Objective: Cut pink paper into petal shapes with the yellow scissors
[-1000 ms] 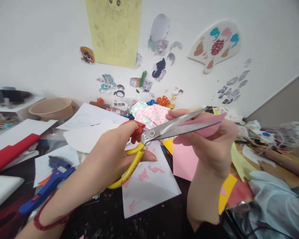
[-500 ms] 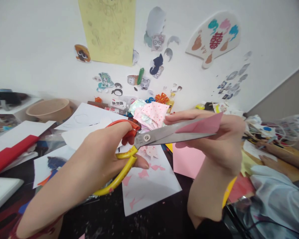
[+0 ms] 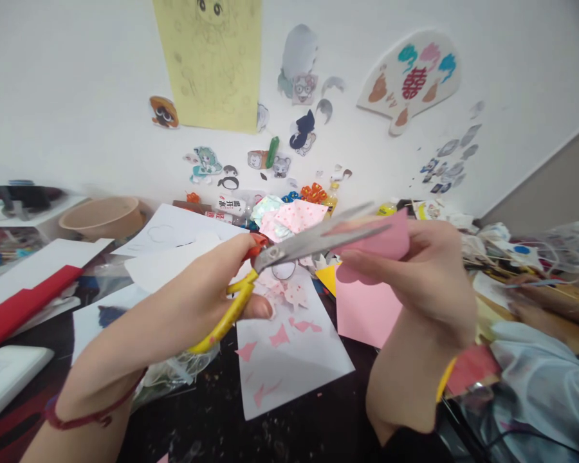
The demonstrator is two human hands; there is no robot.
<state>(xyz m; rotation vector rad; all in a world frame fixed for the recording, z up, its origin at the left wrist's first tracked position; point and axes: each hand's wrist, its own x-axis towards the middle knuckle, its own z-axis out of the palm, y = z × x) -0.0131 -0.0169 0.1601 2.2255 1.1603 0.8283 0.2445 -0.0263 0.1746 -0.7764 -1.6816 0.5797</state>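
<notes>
My left hand (image 3: 212, 286) is closed round the handles of a pair of scissors (image 3: 309, 246), one handle red and the other yellow. The blades point right and stand parted, blurred by motion. In my right hand (image 3: 424, 276), fingers pinch a small piece of pink paper (image 3: 388, 238), which the blades overlap. Below lies a white sheet (image 3: 294, 370) scattered with pink paper scraps (image 3: 280, 335). A larger pink sheet (image 3: 367, 308) rests under my right hand.
A co-worker's sleeve (image 3: 550, 379) and blurred hand (image 3: 533, 312) are at the right. White papers (image 3: 188, 225), a red strip (image 3: 29, 308) and a round tan bowl (image 3: 103, 218) lie left. Small bottles (image 3: 332, 196) stand along the wall, which bears paper cutouts.
The scissors have opened wider and shifted slightly left. My right hand has turned its pink paper, and the thumb now shows in front. The view has tilted slightly up.
</notes>
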